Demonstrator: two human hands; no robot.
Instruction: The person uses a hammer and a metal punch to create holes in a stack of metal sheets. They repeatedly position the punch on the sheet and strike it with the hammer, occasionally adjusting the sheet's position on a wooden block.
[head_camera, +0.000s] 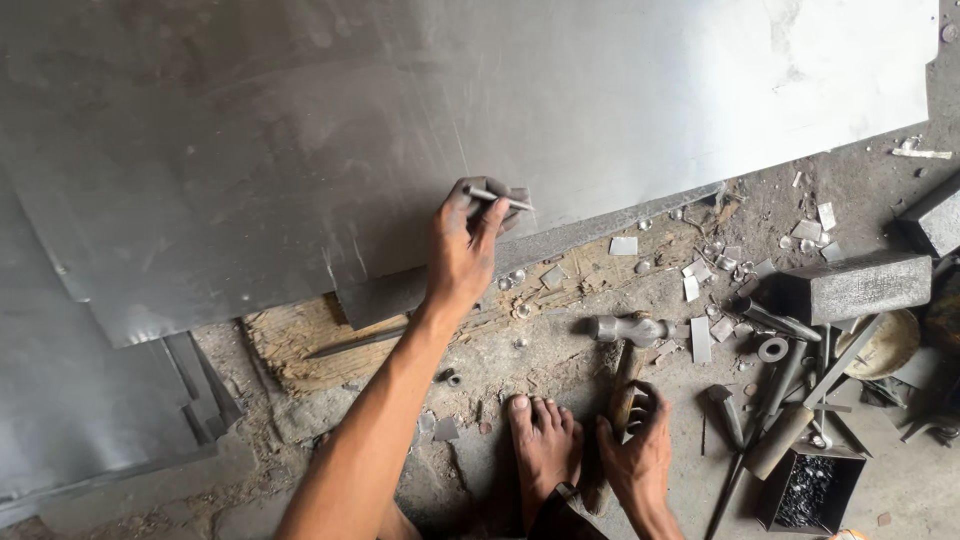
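Left hand pinches a punch on the metal sheet; right hand wraps a hammer handle on the floor.

I see my left hand (462, 245) closed around a short metal punch (497, 198), fingers together on it, its tip resting on the lower edge of the big metal sheet (400, 110). Under that edge lies a wooden block (300, 345) with small metal discs (515, 280) scattered on it. My right hand (640, 455) is closed around the wooden handle of a hammer (628, 350), whose steel head lies on the floor just above the hand. My bare foot (543, 440) sits just left of that hand, touching the handle. Further right: a steel block (860, 285), loose rods and chisels (790, 400), a washer (773, 349), and a small black box of dark scrap (805, 490). Stacked sheets (90, 400) lie at far left.
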